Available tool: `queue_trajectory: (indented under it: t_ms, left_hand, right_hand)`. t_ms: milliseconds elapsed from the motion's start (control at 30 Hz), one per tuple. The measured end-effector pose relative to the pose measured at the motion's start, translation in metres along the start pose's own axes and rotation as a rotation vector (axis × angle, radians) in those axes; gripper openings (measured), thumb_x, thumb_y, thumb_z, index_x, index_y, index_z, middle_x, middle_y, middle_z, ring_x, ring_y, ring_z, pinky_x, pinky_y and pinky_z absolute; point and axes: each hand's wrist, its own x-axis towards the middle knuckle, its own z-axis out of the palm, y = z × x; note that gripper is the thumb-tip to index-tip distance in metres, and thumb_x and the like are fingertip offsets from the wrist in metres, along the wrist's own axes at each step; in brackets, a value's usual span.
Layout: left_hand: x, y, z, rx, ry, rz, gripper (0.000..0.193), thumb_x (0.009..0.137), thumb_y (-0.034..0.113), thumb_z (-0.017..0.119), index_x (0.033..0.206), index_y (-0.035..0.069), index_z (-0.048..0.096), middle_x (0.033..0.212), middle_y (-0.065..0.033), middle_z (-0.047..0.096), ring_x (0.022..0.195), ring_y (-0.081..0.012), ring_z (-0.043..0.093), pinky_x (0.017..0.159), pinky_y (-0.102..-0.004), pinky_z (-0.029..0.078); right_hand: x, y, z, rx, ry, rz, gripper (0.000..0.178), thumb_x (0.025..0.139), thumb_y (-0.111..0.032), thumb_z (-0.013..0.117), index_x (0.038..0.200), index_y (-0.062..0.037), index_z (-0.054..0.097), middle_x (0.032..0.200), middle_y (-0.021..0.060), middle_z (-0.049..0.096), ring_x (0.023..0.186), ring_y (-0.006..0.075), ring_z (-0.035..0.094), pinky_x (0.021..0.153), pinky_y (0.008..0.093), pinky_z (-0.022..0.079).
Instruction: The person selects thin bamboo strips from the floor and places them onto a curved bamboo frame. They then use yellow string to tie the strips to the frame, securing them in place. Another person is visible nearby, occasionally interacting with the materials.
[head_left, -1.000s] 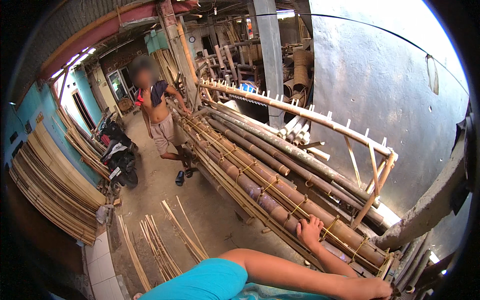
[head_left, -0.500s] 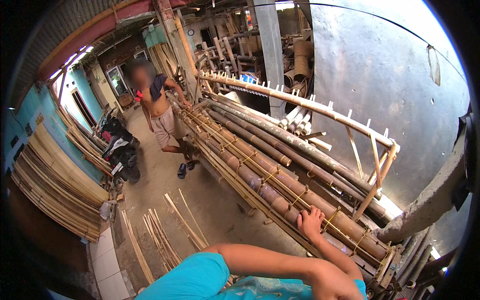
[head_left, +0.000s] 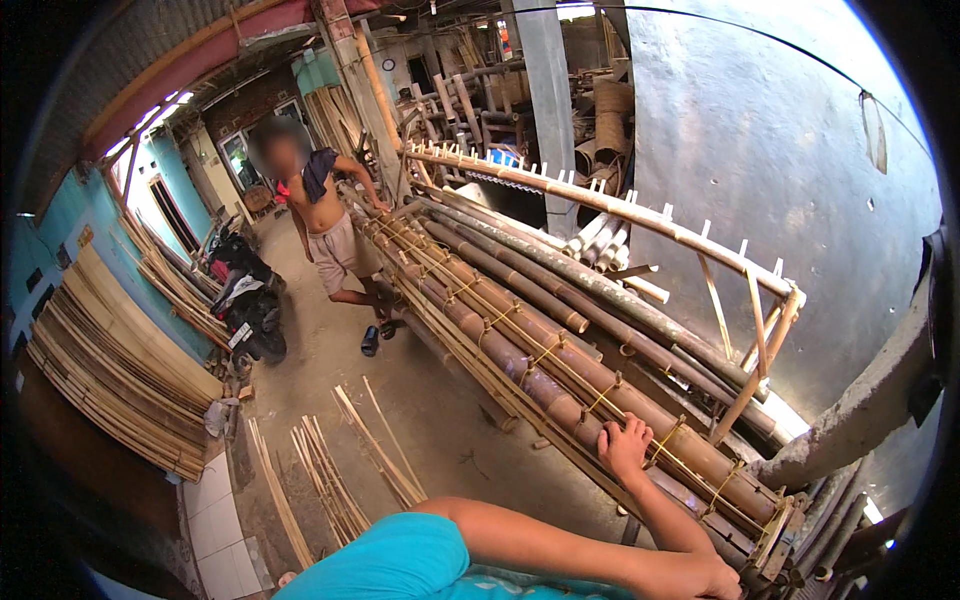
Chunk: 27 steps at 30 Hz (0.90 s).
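My right hand (head_left: 625, 443) rests on the long bamboo bundle, fingers apart and slightly bent, palm down. Under it run thin bamboo strips (head_left: 520, 322) and two thick brown bamboo poles (head_left: 600, 372), bound at intervals with yellow cord (head_left: 546, 351). From the turquoise sleeve, my left arm reaches across in front of me. My left hand (head_left: 700, 576) is low at the bottom edge, close to my right forearm near the bundle's near end. Its fingers are mostly hidden, and I see nothing held in it.
At the bundle's far end stands a person (head_left: 330, 235), one hand on the bamboo. A bamboo rack with pegs (head_left: 600, 202) lines the right, before a grey wall (head_left: 760, 150). Loose strips (head_left: 325, 480) lie on the floor at left. A motorcycle (head_left: 255, 315) is parked beyond.
My left hand has shifted right and down, and its arm is more stretched out. My right hand stays on the bamboo. The whole view has moved slightly.
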Motion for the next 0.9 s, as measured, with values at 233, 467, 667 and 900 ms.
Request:
queue_trajectory:
  t_ms: [233,467,667,900]
  left_hand:
    - [0.007,0.012,-0.030,-0.114,-0.340,0.130,0.022,0.095,0.016,0.059,0.087,-0.002,0.068,0.081,-0.0195,0.065,0.079,-0.0333,0.063,0.074,-0.0399,0.050]
    - [0.029,-0.007,0.010,0.014,0.040,0.078,0.027,0.096,0.022,0.059,0.084,0.001,0.069,0.081,-0.0174,0.067,0.076,-0.0317,0.064,0.072,-0.0405,0.051]
    - [0.011,-0.007,-0.023,-0.148,-0.389,-0.099,0.031,0.098,0.023,0.059,0.083,-0.004,0.065,0.079,-0.0233,0.064,0.071,-0.0346,0.060,0.067,-0.0428,0.047]
    - [0.003,-0.003,-0.013,-0.087,-0.074,0.044,0.027,0.097,0.021,0.059,0.087,-0.003,0.067,0.083,-0.0209,0.066,0.076,-0.0357,0.063,0.070,-0.0427,0.049]
  right_hand:
    - [0.003,0.002,-0.006,-0.032,-0.027,-0.006,0.023,0.083,-0.030,0.065,0.097,-0.0123,0.070,0.126,0.0220,0.051,0.116,0.0379,0.045,0.099,0.0520,0.027]
    - [0.004,-0.006,-0.007,-0.014,0.003,-0.019,0.023,0.082,-0.030,0.065,0.097,-0.0125,0.070,0.124,0.0217,0.052,0.114,0.0370,0.046,0.098,0.0508,0.029]
    - [0.006,-0.005,-0.009,-0.063,0.040,0.006,0.028,0.082,-0.030,0.065,0.102,-0.0113,0.069,0.125,0.0206,0.054,0.114,0.0363,0.047,0.097,0.0501,0.030]
    - [0.003,-0.009,-0.008,-0.065,-0.044,0.058,0.041,0.083,-0.031,0.064,0.120,-0.0115,0.064,0.127,0.0187,0.053,0.119,0.0354,0.045,0.102,0.0489,0.028]
